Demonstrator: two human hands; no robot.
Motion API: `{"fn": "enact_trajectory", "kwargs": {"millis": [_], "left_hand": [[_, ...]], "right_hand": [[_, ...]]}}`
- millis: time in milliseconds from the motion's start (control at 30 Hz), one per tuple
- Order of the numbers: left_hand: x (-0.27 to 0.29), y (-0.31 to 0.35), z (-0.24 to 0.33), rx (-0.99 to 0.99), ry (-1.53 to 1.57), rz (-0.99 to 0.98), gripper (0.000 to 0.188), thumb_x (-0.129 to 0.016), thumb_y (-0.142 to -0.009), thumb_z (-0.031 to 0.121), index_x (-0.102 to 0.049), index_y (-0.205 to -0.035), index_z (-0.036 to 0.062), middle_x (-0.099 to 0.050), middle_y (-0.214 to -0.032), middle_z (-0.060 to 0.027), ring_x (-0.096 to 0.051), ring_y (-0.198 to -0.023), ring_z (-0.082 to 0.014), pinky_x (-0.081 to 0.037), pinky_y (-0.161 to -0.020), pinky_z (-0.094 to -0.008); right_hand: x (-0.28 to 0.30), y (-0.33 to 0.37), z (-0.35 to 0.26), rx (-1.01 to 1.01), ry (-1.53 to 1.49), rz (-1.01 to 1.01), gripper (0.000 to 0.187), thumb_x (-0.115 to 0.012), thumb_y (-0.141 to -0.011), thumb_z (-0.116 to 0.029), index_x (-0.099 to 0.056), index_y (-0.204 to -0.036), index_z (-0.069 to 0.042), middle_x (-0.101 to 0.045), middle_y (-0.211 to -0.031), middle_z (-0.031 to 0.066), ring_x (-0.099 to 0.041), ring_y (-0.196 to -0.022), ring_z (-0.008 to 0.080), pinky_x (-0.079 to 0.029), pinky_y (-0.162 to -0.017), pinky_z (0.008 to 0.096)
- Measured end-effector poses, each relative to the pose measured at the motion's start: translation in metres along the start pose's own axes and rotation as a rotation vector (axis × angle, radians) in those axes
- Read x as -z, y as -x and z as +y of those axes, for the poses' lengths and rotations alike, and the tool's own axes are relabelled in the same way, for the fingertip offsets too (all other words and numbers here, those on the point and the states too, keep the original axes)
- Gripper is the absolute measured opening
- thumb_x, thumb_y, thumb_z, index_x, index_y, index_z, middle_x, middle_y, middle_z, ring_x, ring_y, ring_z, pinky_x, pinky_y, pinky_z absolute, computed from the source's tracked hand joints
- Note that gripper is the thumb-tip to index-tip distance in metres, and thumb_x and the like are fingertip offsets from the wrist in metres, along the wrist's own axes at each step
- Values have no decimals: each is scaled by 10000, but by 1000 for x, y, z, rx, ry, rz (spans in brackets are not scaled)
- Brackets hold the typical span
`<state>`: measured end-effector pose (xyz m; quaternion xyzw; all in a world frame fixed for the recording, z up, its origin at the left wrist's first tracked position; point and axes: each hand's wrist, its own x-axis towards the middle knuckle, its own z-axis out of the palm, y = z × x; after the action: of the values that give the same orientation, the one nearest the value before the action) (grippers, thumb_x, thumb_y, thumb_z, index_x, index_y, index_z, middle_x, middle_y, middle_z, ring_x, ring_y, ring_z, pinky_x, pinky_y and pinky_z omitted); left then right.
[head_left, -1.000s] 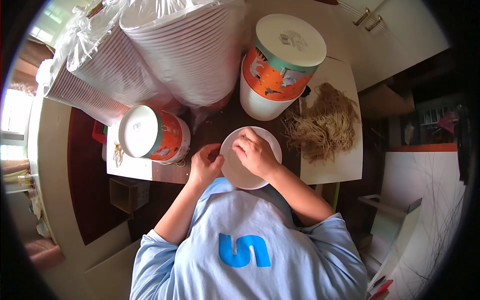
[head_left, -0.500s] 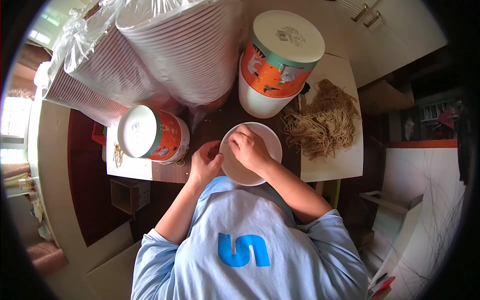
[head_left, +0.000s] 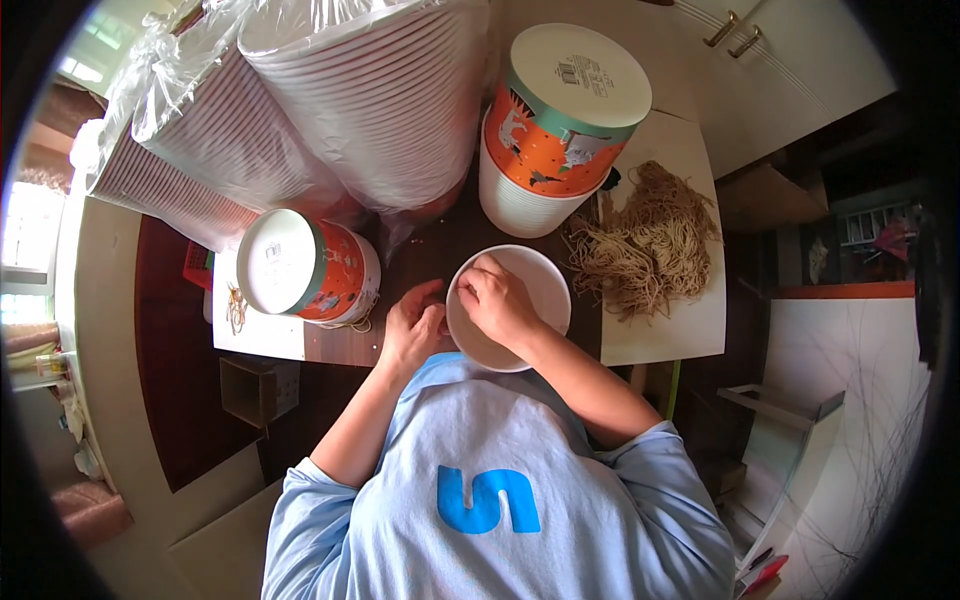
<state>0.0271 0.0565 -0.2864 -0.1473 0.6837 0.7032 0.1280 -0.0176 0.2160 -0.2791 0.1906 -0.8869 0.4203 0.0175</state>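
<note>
Two hands worked one white bowl: left hand steadied its rim, right hand inside, fingers pressed together.

A plain white bowl sits at centre on a dark brown table. At two o'clock, tan noodles lie on a white board. At twelve o'clock stands a white tub with an orange illustrated band, edged in green under a pale lid; a smaller matching orange-and-white tub lies at nine o'clock. At eleven o'clock, white ribbed bowl stacks fill clear plastic. The person wears a light blue shirt with a bright blue mark.
</note>
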Motion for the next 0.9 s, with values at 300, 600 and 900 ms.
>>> {"fn": "enact_trajectory", "kwargs": {"millis": [300, 600, 900], "left_hand": [[1, -7, 20, -324, -599, -85, 181, -558, -841, 61, -624, -987, -23, -660, -778, -145, -656, -682, -207, -517, -616, -317], [3, 5, 6, -58, -465, -73, 162, -532, -838, 79, -602, -918, -43, -670, -791, -166, -672, -719, -206, -530, -641, -320], [3, 9, -3, -196, -342, -64, 261, -580, -811, 37, -597, -1067, -14, -670, -908, -173, -669, -838, -208, -533, -724, -300]], "right_hand": [[0, 6, 0, 22, -108, -77, 42, -623, -759, -78, -635, -766, -39, -590, -821, 124, -602, -749, 317, -498, -659, 411], [21, 29, -17, -112, -159, -336, 393, -728, -740, -212, -604, -1023, 31, -623, -965, 163, -623, -904, 298, -505, -789, 365], [15, 38, -17, -19, -61, -318, 373, -650, -694, -162, -572, -1029, -15, -581, -969, 172, -590, -900, 363, -494, -774, 423]]}}
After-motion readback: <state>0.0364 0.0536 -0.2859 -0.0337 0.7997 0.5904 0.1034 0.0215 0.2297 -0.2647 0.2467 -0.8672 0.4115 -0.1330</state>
